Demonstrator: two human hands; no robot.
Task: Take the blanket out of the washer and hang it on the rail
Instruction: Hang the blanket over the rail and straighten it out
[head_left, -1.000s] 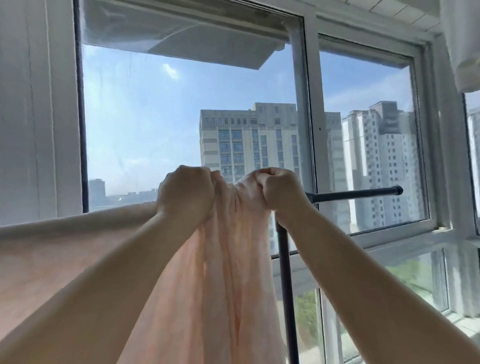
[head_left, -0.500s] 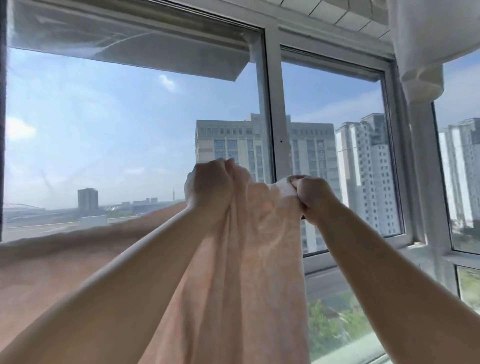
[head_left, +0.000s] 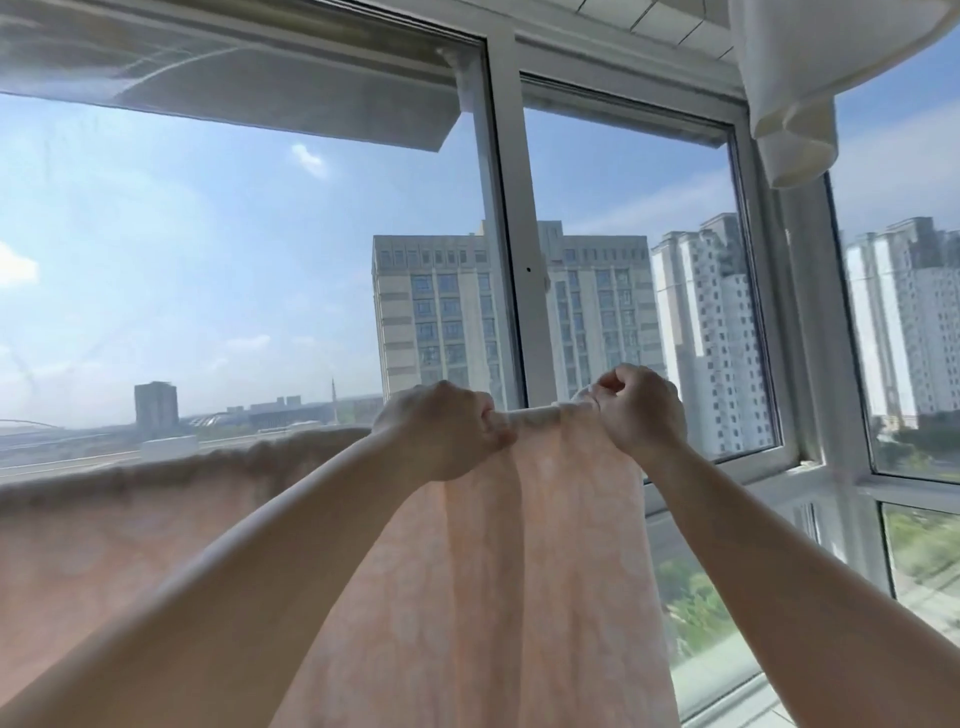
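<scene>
Both fists are curled tight on the top edge of the thin peach-pink fabric blanket (head_left: 530, 561): the left hand (head_left: 441, 434) bunches the cloth at about 9 o'clock of the held stretch, and the right hand (head_left: 641, 413) pinches its rolled corner at about 3 o'clock. Between them the edge runs taut, 9 to 3, and the cloth falls straight toward 6 o'clock. From the left hand more of the blanket spreads away toward 9 o'clock in a long line, as if draped over something. The rail itself is hidden; I judge it lies under that line. The white window frame (head_left: 511, 234) stands at 12 o'clock behind the hands. The right hand holds the free end, so it seems best placed to draw the edge on toward 3 o'clock
</scene>
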